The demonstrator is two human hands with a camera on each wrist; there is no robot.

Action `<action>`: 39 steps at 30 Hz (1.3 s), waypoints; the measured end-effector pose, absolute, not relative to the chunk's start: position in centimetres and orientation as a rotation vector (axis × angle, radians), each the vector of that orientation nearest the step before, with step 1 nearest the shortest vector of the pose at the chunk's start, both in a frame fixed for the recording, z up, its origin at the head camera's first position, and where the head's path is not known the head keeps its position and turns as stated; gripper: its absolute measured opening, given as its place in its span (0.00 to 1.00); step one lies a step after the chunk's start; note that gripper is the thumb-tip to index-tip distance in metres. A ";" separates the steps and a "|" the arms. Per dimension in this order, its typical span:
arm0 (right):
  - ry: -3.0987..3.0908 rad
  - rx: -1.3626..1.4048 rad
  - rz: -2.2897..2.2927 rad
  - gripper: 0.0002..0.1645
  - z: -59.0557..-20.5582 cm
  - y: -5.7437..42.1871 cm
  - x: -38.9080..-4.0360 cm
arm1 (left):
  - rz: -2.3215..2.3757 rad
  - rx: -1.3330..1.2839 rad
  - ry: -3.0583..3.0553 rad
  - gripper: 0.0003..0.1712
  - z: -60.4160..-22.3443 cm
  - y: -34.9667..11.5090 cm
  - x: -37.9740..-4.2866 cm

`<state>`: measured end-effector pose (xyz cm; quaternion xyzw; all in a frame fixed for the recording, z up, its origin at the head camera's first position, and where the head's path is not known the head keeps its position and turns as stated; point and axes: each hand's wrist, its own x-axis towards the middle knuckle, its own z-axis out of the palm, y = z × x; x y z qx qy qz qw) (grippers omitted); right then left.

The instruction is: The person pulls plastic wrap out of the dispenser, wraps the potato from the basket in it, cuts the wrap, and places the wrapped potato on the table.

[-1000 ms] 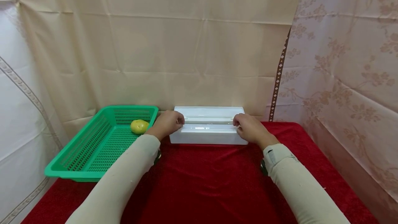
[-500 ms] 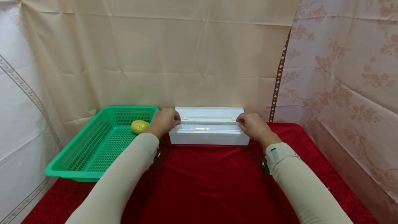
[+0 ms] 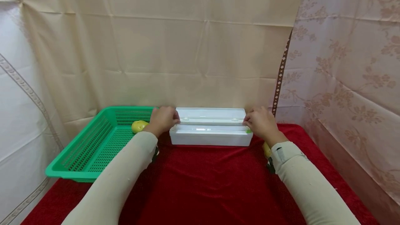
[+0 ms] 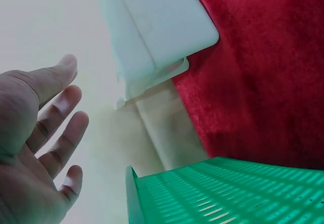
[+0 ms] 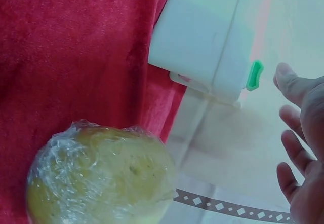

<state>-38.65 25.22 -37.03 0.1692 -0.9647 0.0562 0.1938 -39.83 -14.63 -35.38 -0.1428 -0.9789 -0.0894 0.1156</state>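
A long white cling film dispenser (image 3: 210, 139) lies at the back of the table, its lid (image 3: 210, 113) raised. My left hand (image 3: 164, 118) hovers at its left end, and my right hand (image 3: 260, 122) at its right end. In both wrist views the fingers are loosely extended, with a gap between them and the box. A small green slider (image 5: 254, 75) shows at the box's right end, near my right thumb. Below my right wrist sits a round yellowish fruit (image 5: 109, 178) wrapped in clear film, mostly hidden by the sleeve in the head view.
To the left stands a green perforated basket (image 3: 75, 175) with a yellow fruit (image 3: 138, 126) in it, partly behind my left wrist. Red velvet cloth (image 3: 215, 183) covers the table. A beige curtain (image 3: 200, 51) hangs close behind the box.
Both hands have moved outward and slightly up from the box's ends, the right one further. The green slider and part of the wrapped fruit have come into sight in the head view.
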 end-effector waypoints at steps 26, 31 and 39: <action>-2.645 0.382 0.188 0.07 -32.9 25.5 -37.6 | -0.332 -0.364 -2.839 0.07 -31.8 -15.8 -39.0; -2.613 0.371 0.182 0.07 -32.1 25.6 -37.5 | -0.323 -0.343 -2.841 0.09 -31.0 -15.7 -38.8; -2.591 0.353 0.197 0.10 -30.4 26.2 -36.9 | -0.285 -0.356 -2.798 0.10 -29.7 -15.9 -38.5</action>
